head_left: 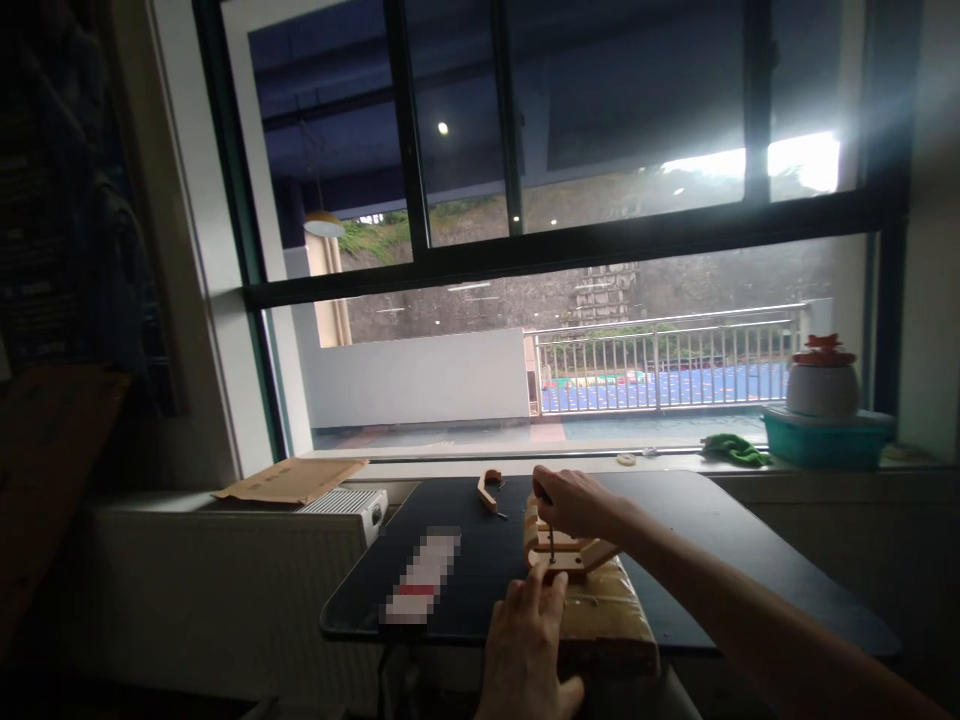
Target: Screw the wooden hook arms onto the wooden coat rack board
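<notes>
My right hand (pixel 574 503) is closed around the top of a screwdriver (pixel 552 545), its thin shaft pointing straight down. The tip meets a light wooden piece (pixel 566 562) with dark holes in it, one of several similar pieces side by side. They rest on a block wrapped in brown tape (pixel 611 605). In front of them, my left hand (pixel 525 635) has its fingers stretched forward, the fingertips touching the near edge of the wood. Further back on the dark table (pixel 675 560) lies a separate curved wooden piece (pixel 489 492) with screws sticking out of it.
A pale blurred rectangle (pixel 424 578) lies at the table's left. Beyond stands a radiator (pixel 300 550) with a brown envelope (pixel 296 480) above it. The windowsill bears a green cloth (pixel 733 450), a teal box (pixel 829 440) and a white jar (pixel 823 385) with an orange lid.
</notes>
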Demonstrator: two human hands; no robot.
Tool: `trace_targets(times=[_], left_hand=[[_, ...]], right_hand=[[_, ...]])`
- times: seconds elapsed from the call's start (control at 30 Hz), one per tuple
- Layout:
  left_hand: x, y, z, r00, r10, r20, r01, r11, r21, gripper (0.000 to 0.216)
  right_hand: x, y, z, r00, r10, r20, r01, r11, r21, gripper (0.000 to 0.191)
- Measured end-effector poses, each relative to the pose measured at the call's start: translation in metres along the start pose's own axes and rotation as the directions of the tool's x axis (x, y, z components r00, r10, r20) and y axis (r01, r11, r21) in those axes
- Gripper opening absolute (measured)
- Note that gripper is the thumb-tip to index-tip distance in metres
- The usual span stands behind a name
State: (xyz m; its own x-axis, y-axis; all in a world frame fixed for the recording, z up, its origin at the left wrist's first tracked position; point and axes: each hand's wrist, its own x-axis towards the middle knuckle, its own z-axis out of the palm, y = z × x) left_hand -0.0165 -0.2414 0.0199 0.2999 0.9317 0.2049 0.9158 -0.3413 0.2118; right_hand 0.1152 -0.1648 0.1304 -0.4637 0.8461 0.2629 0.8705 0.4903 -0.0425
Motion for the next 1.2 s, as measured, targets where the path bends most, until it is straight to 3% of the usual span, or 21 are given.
trace_targets(times=[0.1,0.27,0.6,0.93,1.2], left_hand=[[0.011,0.004,-0.01,0.997,-0.038,0.064,0.034,0.998,0.052,0.096],[0.025,0.005,-0.003,0.99,-0.023,0.137,0.018,0.999,0.04,0.105],[0.02,0.004,0.01,1.0,-0.006,0.007,0.006,1.0,-0.021,0.095],[0.019,0.005,0.009,0.999,-0.025,0.028,0.026,0.999,-0.039,0.095],[0.023,0.005,0.007,0.989,-0.062,0.136,0.07,0.996,-0.055,0.1]], right_hand=[[0.006,0.005,-0.003,0.999,-0.049,0.014,0.049,0.999,0.006,0.028],[0.009,0.014,-0.012,0.993,-0.115,0.02,0.114,0.993,0.029,0.025],[0.011,0.026,-0.011,0.987,-0.142,0.078,0.134,0.986,0.098,0.023],[0.012,0.023,-0.02,0.991,-0.088,0.104,0.084,0.996,0.039,0.031],[0.02,0.019,-0.027,0.97,-0.179,0.165,0.172,0.983,0.057,0.022]])
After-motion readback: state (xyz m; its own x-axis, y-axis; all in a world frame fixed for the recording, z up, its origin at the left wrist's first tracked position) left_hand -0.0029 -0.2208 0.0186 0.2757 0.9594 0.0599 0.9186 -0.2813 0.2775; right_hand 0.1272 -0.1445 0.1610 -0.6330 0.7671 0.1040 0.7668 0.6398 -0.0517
